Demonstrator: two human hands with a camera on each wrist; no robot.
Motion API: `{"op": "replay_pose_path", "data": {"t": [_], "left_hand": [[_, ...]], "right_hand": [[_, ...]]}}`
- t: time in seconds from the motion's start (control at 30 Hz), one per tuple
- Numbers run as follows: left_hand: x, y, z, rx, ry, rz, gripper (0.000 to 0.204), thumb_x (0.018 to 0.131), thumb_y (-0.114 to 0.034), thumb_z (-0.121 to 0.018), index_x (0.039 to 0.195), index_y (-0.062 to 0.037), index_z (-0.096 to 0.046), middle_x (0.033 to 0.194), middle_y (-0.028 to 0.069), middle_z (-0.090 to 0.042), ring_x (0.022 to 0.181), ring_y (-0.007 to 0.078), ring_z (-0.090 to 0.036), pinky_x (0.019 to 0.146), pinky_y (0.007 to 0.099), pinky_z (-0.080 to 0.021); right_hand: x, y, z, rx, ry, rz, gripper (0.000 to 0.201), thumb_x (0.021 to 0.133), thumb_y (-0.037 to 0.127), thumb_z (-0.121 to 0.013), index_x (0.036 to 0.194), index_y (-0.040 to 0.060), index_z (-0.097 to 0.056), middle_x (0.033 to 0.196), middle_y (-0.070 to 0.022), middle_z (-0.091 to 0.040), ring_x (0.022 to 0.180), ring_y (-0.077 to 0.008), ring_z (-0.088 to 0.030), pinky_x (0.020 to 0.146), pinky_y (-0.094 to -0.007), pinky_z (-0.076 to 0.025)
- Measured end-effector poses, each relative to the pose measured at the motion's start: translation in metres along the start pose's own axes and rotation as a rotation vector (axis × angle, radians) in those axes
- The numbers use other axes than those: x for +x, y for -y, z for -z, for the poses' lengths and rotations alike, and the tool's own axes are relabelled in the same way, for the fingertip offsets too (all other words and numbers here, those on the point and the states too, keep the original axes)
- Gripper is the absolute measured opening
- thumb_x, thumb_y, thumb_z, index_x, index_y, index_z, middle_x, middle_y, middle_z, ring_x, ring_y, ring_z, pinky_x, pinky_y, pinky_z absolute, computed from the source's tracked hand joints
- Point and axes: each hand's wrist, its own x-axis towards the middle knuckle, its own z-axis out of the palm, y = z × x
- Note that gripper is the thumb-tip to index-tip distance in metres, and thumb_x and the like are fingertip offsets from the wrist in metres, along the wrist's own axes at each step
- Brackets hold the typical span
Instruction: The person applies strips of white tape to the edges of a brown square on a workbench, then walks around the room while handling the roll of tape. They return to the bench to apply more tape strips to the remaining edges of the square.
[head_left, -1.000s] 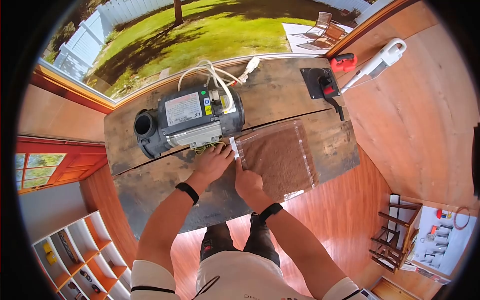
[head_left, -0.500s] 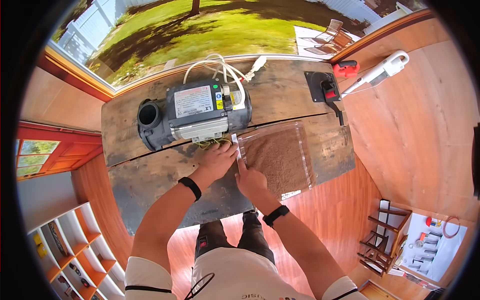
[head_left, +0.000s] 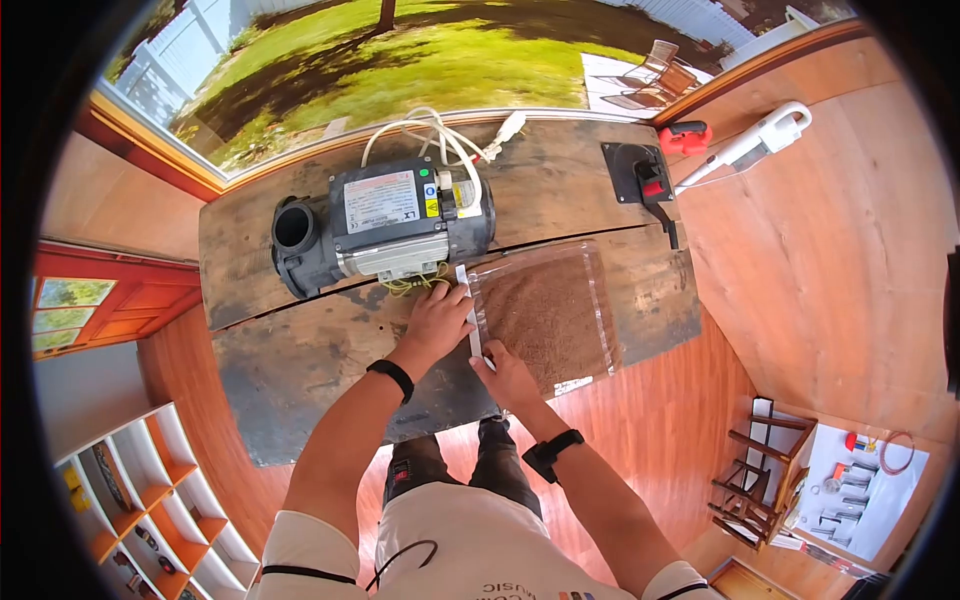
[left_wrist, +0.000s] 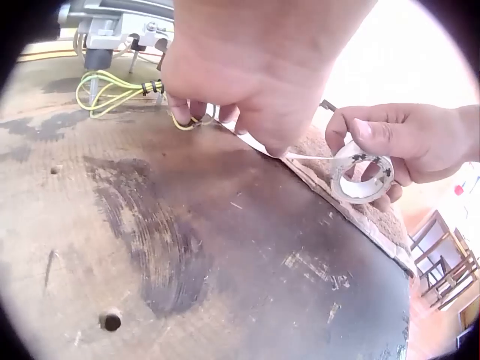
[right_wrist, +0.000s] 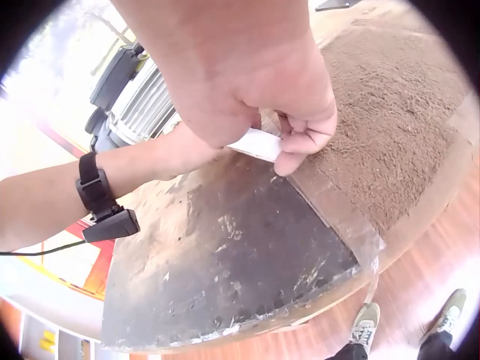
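Observation:
A flat brown rough-textured piece (head_left: 545,310) with shiny clear strips near its edges lies on the wooden table. Along its left edge runs a white strip of tape (left_wrist: 251,140). My left hand (head_left: 438,322) presses its fingertips on that strip, close to a bundle of yellow-green wire (left_wrist: 112,90). My right hand (head_left: 508,378) holds a roll of white tape (left_wrist: 363,180) by the near end of the same edge, thumb on top and fingers behind. Tape stretches from the roll back toward the left hand. In the right wrist view the fingers partly hide the roll.
A grey-black pump (head_left: 385,220) with a coiled white cable (head_left: 440,135) sits just beyond my left hand. A black plate with a lever (head_left: 640,180) is at the table's far right, beside a white stick vacuum (head_left: 755,145). The wooden table (head_left: 330,370) has a long gap across it.
My right hand has drawn back toward me along the edge, from pointing with its index finger at the strip to holding the tape roll out. The left hand stays on the strip.

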Motion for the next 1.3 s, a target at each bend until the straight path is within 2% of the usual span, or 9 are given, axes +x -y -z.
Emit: {"op": "replay_pose_path", "data": {"t": [0.17,0.33,0.47,0.53,0.77,0.83,0.97,1.03,1.3], "left_hand": [[-0.003,0.0,-0.012,-0.001,-0.1,-0.002,0.039,0.07,-0.028,-0.079,0.102,-0.0134,-0.063,0.124,-0.0011,-0.056,0.114,0.0236,-0.048,0.091,0.0401,-0.045],[-0.005,-0.002,-0.014,0.01,-0.105,0.015,0.04,0.07,-0.028,-0.079,0.103,-0.0131,-0.063,0.128,-0.0004,-0.055,0.117,0.0249,-0.048,0.093,0.0414,-0.044],[-0.004,-0.004,-0.016,0.014,-0.081,0.043,0.041,0.071,-0.03,-0.078,0.105,-0.0128,-0.063,0.13,0.0004,-0.054,0.118,0.0254,-0.047,0.094,0.0424,-0.043],[-0.004,-0.004,-0.017,0.017,-0.074,0.046,0.041,0.071,-0.031,-0.078,0.105,-0.0128,-0.063,0.131,0.0005,-0.054,0.118,0.0256,-0.047,0.094,0.0427,-0.043],[-0.007,-0.014,-0.008,0.024,0.03,0.076,0.057,0.071,-0.036,-0.079,0.115,-0.0072,-0.057,0.139,0.0063,-0.049,0.123,0.0307,-0.044,0.099,0.0458,-0.04],[-0.007,-0.016,-0.01,0.038,0.032,0.064,0.061,0.071,-0.036,-0.08,0.119,-0.0062,-0.056,0.141,0.008,-0.047,0.124,0.032,-0.042,0.101,0.0463,-0.039],[-0.003,-0.027,-0.013,0.048,0.103,0.156,0.069,0.069,-0.037,-0.081,0.124,-0.0044,-0.053,0.145,0.0106,-0.042,0.129,0.0353,-0.039,0.104,0.0492,-0.036],[-0.003,-0.029,-0.017,0.062,0.121,0.184,0.069,0.068,-0.037,-0.081,0.123,-0.0047,-0.053,0.145,0.0106,-0.042,0.13,0.0366,-0.038,0.105,0.0502,-0.036],[-0.01,-0.042,-0.009,0.007,0.24,0.255,0.096,0.066,-0.035,-0.082,0.141,0.0018,-0.035,0.157,0.0165,-0.019,0.144,0.044,-0.018,0.115,0.055,-0.02]], "right_hand": [[-0.011,-0.013,-0.011,-0.043,-0.093,-0.063,0.04,0.091,0.035,-0.063,0.105,-0.0016,-0.059,0.099,-0.0333,-0.059,0.096,-0.0487,-0.06,0.082,-0.0485,-0.05],[-0.031,-0.014,-0.02,-0.136,-0.097,0.05,0.043,0.092,0.038,-0.06,0.088,-0.0039,-0.069,0.104,-0.036,-0.056,0.095,-0.0502,-0.06,0.084,-0.0499,-0.05],[-0.049,-0.009,-0.012,-0.155,0.007,-0.188,0.047,0.093,0.041,-0.054,0.09,-0.0032,-0.07,0.105,-0.0373,-0.057,0.095,-0.0505,-0.06,0.086,-0.0523,-0.05],[-0.056,-0.013,-0.014,-0.107,0.018,-0.279,0.049,0.095,0.04,-0.05,0.091,-0.0046,-0.069,0.095,-0.0337,-0.061,0.095,-0.0496,-0.06,0.087,-0.0497,-0.048],[-0.066,-0.022,-0.031,-0.035,-0.076,-0.241,0.05,0.096,0.037,-0.046,0.087,-0.0062,-0.069,0.099,-0.0354,-0.062,0.094,-0.0513,-0.06,0.086,-0.0524,-0.049],[-0.066,-0.018,-0.023,0.013,0.021,-0.357,0.05,0.096,0.037,-0.046,0.09,-0.0066,-0.068,0.098,-0.0362,-0.062,0.094,-0.0521,-0.06,0.086,-0.0527,-0.049],[-0.079,-0.02,-0.026,-0.004,0.038,-0.374,0.047,0.094,0.036,-0.05,0.093,-0.0075,-0.067,0.091,-0.0321,-0.065,0.093,-0.0479,-0.063,0.084,-0.0498,-0.049],[-0.083,-0.029,-0.035,-0.026,-0.016,-0.256,0.047,0.094,0.036,-0.051,0.095,-0.0079,-0.066,0.091,-0.0322,-0.065,0.092,-0.0478,-0.063,0.084,-0.0496,-0.05],[-0.085,-0.033,-0.036,0.007,-0.05,-0.271,0.045,0.094,0.036,-0.052,0.093,-0.0061,-0.067,0.097,-0.0312,-0.065,0.095,-0.0472,-0.062,0.086,-0.0498,-0.049]]}}
